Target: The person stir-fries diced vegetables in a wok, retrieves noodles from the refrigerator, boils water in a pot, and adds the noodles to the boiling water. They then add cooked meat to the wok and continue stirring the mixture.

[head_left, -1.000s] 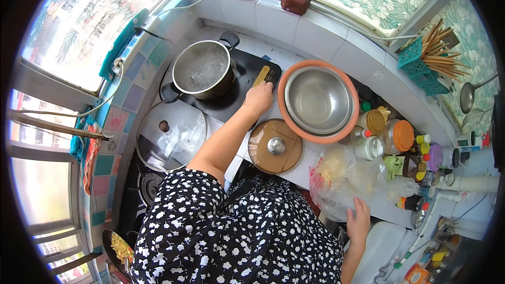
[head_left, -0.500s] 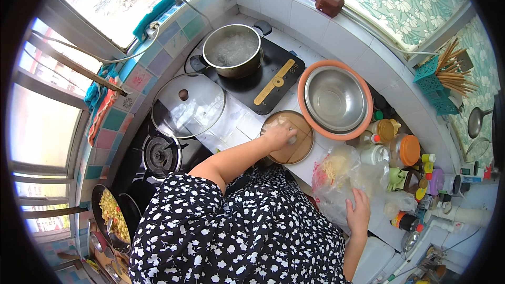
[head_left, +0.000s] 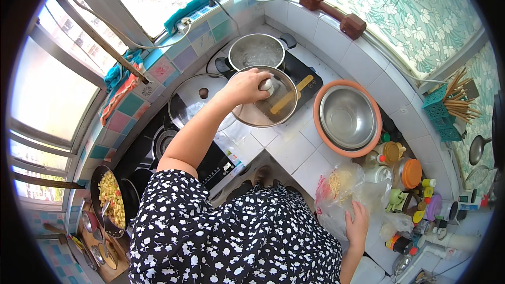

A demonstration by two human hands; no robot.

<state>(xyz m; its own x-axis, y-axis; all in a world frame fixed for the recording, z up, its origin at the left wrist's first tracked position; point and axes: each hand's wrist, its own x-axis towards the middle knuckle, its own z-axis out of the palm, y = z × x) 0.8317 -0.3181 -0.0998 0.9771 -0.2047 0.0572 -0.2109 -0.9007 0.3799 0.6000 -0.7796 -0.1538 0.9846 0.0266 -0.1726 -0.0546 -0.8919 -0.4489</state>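
My left hand (head_left: 249, 85) is closed round the pale knob of a round glass lid (head_left: 265, 118) with a metal rim. It holds the lid up over the near part of the black induction cooktop (head_left: 310, 77), overlapping the near side of the pot. In that two-handled pot (head_left: 256, 52), the water looks bubbly. My right hand (head_left: 357, 224) lies against the clear plastic bag (head_left: 333, 214), its fingers stretched out. Through the bag show yellowish strands like noodles (head_left: 336, 183). A larger glass lid (head_left: 184, 106) with a brown knob lies at the left, partly behind my forearm.
Steel bowls (head_left: 348, 117) sit nested in an orange basin (head_left: 317, 126). Jars and bottles (head_left: 407, 173) crowd the right. A pan of diced food (head_left: 110, 200) with a spoon stands left, by the gas burner (head_left: 164, 143). A brown dumbbell (head_left: 332, 13) rests on the ledge.
My left hand has lifted the smaller lid off the counter and carried it forward to the pot. My right hand has stayed by the bag. The whole view has shifted somewhat.
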